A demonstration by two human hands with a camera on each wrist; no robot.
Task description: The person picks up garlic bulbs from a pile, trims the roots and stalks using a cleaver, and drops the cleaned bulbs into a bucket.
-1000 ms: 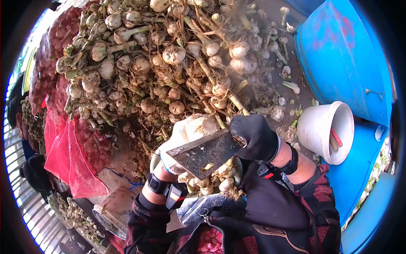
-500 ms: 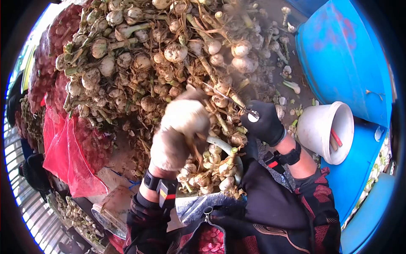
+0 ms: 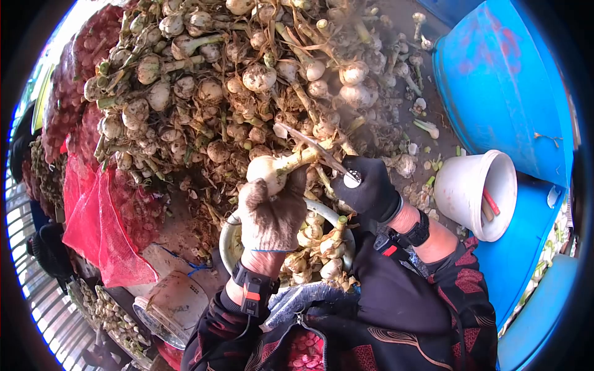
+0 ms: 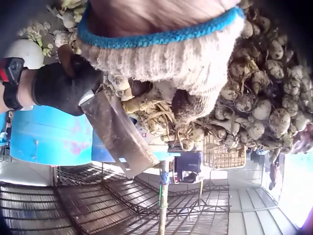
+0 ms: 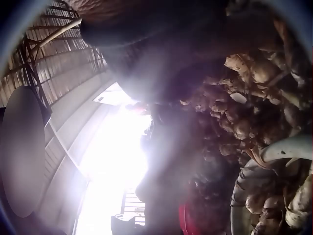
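My left hand, in a soiled white knit glove, grips a garlic bulb whose thick stalk points up and to the right. In a black glove, my right hand holds a cleaver by its handle. Seen nearly edge-on from the head, the blade crosses the stalk's outer part; the left wrist view shows its broad, stained face. Below the left hand is a pail of trimmed garlic bulbs. The right hand is mostly dark and blurred in its own wrist view.
A large heap of garlic with stalks fills the far side. At right stand a white bucket with a red stick-like thing inside and big blue barrels. Red mesh netting and a tipped pale bucket lie left.
The cleaver, earlier flat in front of the left hand, has swung right and turned edge-on. After a blurred move, the left hand is steady, its garlic bulb now plainly visible under the blade.
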